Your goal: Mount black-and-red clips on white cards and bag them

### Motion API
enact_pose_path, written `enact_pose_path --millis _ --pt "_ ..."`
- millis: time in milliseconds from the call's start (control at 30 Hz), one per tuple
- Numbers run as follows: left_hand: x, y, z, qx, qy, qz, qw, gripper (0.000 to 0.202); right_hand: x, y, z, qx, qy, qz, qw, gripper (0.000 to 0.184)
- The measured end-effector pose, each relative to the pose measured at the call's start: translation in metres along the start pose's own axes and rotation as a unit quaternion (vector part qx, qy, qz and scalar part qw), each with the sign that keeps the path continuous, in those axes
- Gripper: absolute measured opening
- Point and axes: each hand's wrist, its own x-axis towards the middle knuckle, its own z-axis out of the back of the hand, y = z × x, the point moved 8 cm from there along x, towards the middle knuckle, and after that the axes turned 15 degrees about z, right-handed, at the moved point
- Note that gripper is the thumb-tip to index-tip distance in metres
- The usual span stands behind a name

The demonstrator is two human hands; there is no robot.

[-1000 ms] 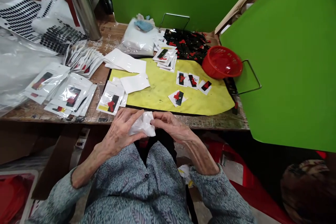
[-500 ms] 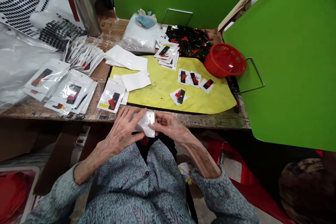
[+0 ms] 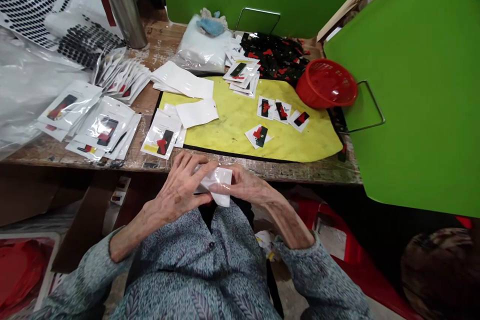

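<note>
A small white plastic packet (image 3: 224, 176) is between my two hands, just off the table's front edge and above my lap. My left hand (image 3: 182, 185) is curved around its left side, thumb below and fingers above. From the right, my right hand (image 3: 245, 185) pinches the packet, its thumb lying across the front and its fingers behind. What the packet contains cannot be made out. Nearest to my left hand on the table lies a clear-fronted packet (image 3: 162, 135) with a black and red piece in it. Blank white packets (image 3: 197, 112) lie just beyond.
On the yellow mat (image 3: 221, 142) lie several white cards (image 3: 264, 107) with black and red pieces. A red plastic basket (image 3: 326, 85) stands at the right, beside a heap of black and red pieces (image 3: 277, 57). Filled packets (image 3: 97, 127) and a steel flask (image 3: 125, 7) are left. Green panels (image 3: 416, 95) border the table.
The white packet has shifted slightly right and down and tilted in my hands. My right thumb now reaches farther across it. The whole view has shifted a little.
</note>
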Motion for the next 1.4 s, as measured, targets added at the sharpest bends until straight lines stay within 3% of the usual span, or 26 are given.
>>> enact_pose_path --millis 200,300,367,500,633,733,900,1067,1233,1400 --pt "0.002 -0.002 0.005 0.036 -0.031 -0.006 0.999 0.062 0.007 0.013 0.007 -0.111 -0.06 0.076 0.989 0.018" --pt "0.004 -0.001 0.009 0.026 -0.019 -0.009 0.999 0.057 0.006 0.008 -0.004 -0.043 -0.001 0.038 0.998 0.021" --pt "0.004 -0.002 0.007 0.038 0.002 -0.017 0.999 0.055 0.004 0.009 -0.006 -0.094 0.032 0.024 0.995 0.019" --pt "0.004 -0.003 0.007 0.048 -0.027 -0.014 0.998 0.058 0.007 0.023 0.008 -0.272 -0.047 0.058 0.959 0.013" --pt "0.003 -0.003 0.007 0.045 -0.023 -0.009 0.999 0.051 0.011 0.019 0.007 -0.26 -0.051 0.07 0.962 0.019" --pt "0.002 -0.003 0.009 0.061 -0.023 -0.009 0.998 0.046 0.011 0.017 0.016 -0.315 -0.093 0.063 0.942 0.014" --pt "0.0 -0.004 0.013 0.064 -0.052 -0.005 0.997 0.062 0.01 0.009 0.012 -0.135 -0.077 0.047 0.987 0.026" --pt "-0.001 -0.003 0.013 0.059 -0.063 0.008 0.996 0.065 0.007 0.002 0.01 -0.05 -0.086 0.032 0.995 0.025" --pt "-0.002 -0.006 0.017 0.056 -0.098 0.002 0.994 0.046 0.008 -0.011 0.005 0.011 -0.082 0.018 0.996 0.024" --pt "-0.002 -0.01 0.02 0.023 -0.113 -0.018 0.993 0.026 0.009 -0.005 0.001 -0.016 -0.094 0.032 0.995 0.023"
